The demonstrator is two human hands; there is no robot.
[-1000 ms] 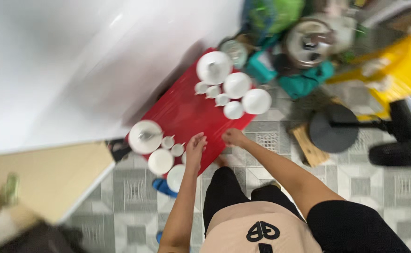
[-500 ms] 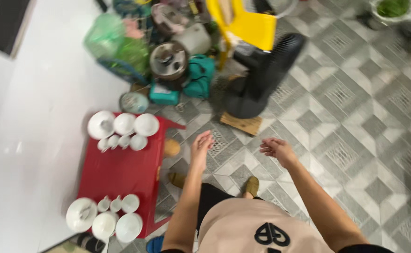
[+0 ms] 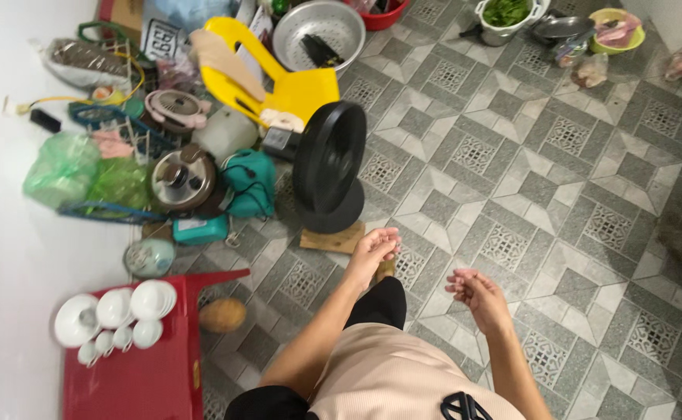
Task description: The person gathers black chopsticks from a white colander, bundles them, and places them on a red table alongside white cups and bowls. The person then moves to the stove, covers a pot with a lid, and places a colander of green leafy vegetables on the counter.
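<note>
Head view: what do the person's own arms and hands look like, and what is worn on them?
Both arms are bare from the shoulder down, with no sleeves, gloves, watch or bracelets visible. The left hand and right hand are bare too; no rings can be made out on the fingers. The pale beige ribbed sleeveless top carries a small black emblem near the lower edge.

Left hand (image 3: 373,250) near black fan (image 3: 329,165), right hand (image 3: 475,295) empty, red table (image 3: 150,373) with white bowls (image 3: 134,303)

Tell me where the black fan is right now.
In the head view, the black fan stands on a wooden board, just beyond the left hand, beside the yellow chair.
</note>
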